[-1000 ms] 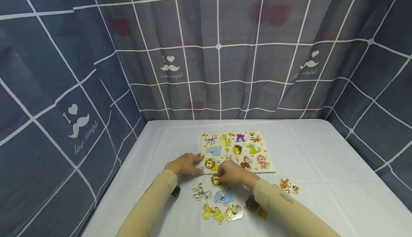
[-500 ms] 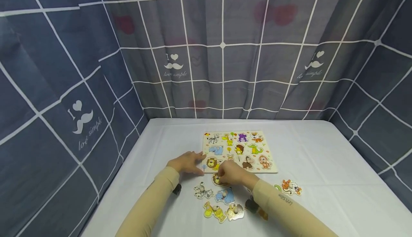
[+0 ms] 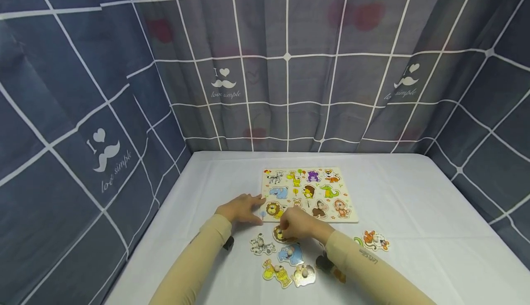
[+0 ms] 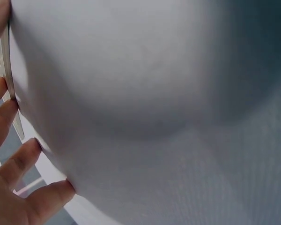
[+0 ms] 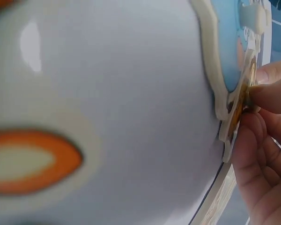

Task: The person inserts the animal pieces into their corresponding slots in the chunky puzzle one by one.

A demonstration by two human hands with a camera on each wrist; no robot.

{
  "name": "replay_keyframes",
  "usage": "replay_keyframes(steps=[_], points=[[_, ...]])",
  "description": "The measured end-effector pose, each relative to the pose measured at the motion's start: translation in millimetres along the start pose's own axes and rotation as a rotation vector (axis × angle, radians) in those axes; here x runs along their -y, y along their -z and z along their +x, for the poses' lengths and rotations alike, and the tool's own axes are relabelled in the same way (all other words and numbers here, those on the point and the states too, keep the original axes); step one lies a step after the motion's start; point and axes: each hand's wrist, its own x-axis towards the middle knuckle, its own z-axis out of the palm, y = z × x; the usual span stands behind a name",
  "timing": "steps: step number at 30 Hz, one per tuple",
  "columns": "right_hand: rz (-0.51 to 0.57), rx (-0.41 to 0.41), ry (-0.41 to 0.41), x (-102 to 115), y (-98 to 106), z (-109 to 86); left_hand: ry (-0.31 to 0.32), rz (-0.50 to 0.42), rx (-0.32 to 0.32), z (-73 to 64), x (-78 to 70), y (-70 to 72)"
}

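Lion piece: right hand pinches; board: left hand (splayed) touches

Left sleeve, lower left of centre in the head view: pale beige, long, close-fitting, creased near the cuff, faint dark marking along its outer edge. Right sleeve, lower right: matching beige, small dark lettering. Left hand and right hand: bare.
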Motion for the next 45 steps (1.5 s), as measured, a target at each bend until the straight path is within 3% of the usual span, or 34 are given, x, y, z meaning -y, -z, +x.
replay_keyframes(steps=[18, 24, 45], points=[[0.024, -0.007, -0.017, 7.3, -0.3, -0.8, 0.051, 0.009, 0.007, 2.2, 0.7, -2.7], [0.015, -0.027, 0.019, 6.2, 1.5, 0.2, 0.038, 0.016, 0.004, 1.4, -0.3, -2.3], [0.094, -0.052, 0.001, 1.8, 4.5, -0.4, 0.019, -0.021, -0.01, 2.8, 0.9, -1.9]])
